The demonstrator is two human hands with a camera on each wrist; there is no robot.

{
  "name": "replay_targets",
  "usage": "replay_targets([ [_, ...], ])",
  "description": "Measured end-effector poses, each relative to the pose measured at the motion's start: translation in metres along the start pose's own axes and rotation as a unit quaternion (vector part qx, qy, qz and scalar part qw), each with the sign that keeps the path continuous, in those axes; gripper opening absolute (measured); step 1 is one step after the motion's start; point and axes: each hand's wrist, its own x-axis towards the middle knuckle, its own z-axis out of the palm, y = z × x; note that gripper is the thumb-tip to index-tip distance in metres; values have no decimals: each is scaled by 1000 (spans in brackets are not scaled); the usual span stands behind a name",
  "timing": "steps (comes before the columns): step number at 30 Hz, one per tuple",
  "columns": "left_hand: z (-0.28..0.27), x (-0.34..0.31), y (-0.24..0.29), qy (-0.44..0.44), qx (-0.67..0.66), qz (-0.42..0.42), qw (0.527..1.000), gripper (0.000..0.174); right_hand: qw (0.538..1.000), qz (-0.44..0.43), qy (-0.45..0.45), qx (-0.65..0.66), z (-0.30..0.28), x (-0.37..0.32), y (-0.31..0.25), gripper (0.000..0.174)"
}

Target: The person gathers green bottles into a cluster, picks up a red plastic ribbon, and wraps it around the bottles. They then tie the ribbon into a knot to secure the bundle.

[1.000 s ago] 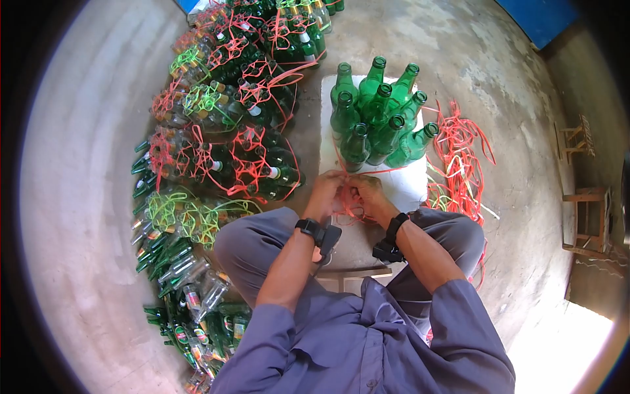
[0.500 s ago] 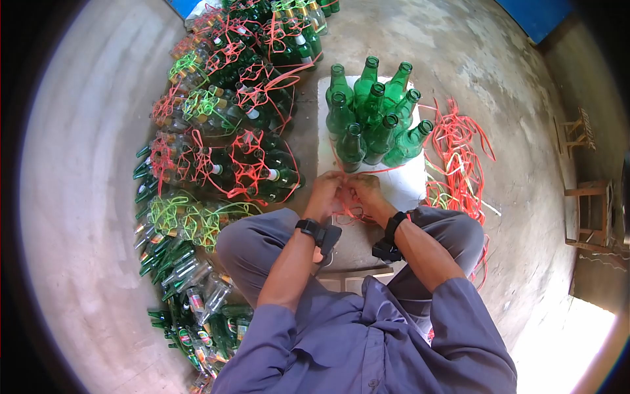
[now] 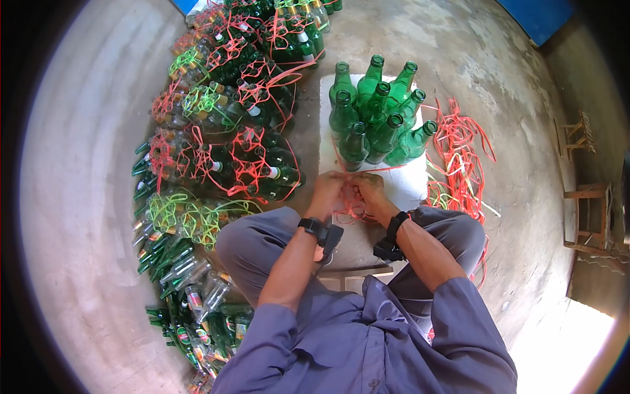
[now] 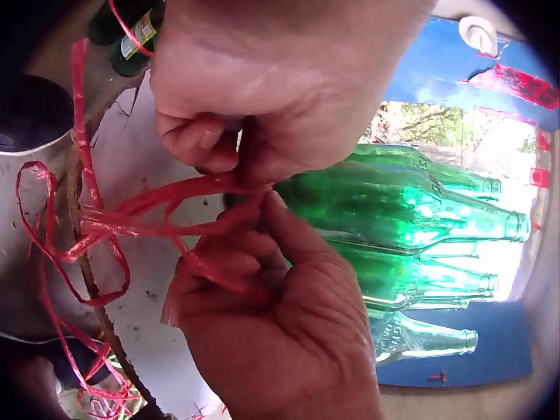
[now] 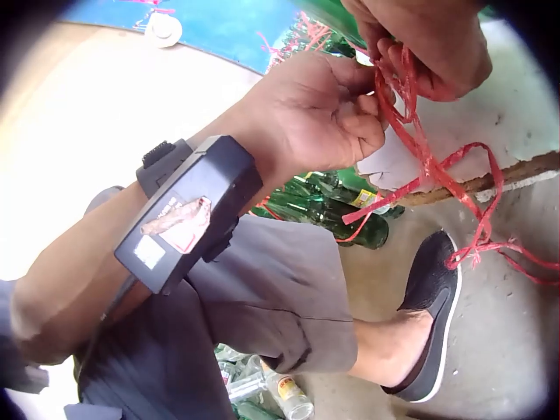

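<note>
Red plastic string (image 3: 354,211) is being pinched between the left hand (image 3: 328,190) and the right hand (image 3: 369,190) at the lower edge of the white board (image 3: 410,187), centre of the head view, just below the standing green bottles (image 3: 377,121). Tied bundles (image 3: 223,157) are lying at the left, so this cluster is probably being knotted, not yet finished. In the left wrist view, curled fingers of both hands are being shown gripping the strand. Only in the right wrist view is a black shoe (image 5: 429,306) being shown, under the dangling loops.
</note>
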Motion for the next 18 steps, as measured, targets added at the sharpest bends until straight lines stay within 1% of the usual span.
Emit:
replay_targets([
  [3, 0, 2, -2, 11, -4, -5, 1000, 12, 1000, 9, -4, 15, 2, -5, -7, 6],
  [4, 1, 1, 0, 14, -46, -10, 999, 11, 1000, 10, -3, 15, -3, 4, 3, 6],
  [5, 1, 1, 2, 17, -88, -16, 996, 9, 994, -95, -30, -53, -10, 15, 18, 7],
  [6, 2, -1, 5, 17, -87, -16, 996, 9, 971, -197, -57, -120, -7, 12, 15, 9],
  [7, 3, -3, 8, 11, -107, -15, 994, 9, 971, -197, -57, -120, -6, 9, 11, 9],
  [9, 4, -4, 8, 5, -126, -15, 992, 9, 997, -42, -7, -69, -3, 3, -1, 11],
  [11, 2, 0, 3, 23, -82, -5, 996, 8, 997, -34, 2, -70, 1, 1, -2, 11],
  [13, 1, 2, 1, 23, -77, -2, 997, 8, 997, -26, 10, -71, 1, 1, -2, 11],
  [15, 2, 4, -1, 23, -71, 1, 997, 9, 994, -22, 14, -105, 1, 2, -3, 15],
  [16, 4, 5, -2, 26, -88, 5, 996, 8, 994, -21, 14, -104, -3, 11, 5, 15],
  [17, 5, 5, -2, 29, -105, 8, 994, 8, 991, -40, 23, -126, -5, 22, 15, 13],
  [18, 6, 4, -1, 28, -105, 7, 994, 8, 987, -59, 31, -147, -3, 21, 13, 11],
])
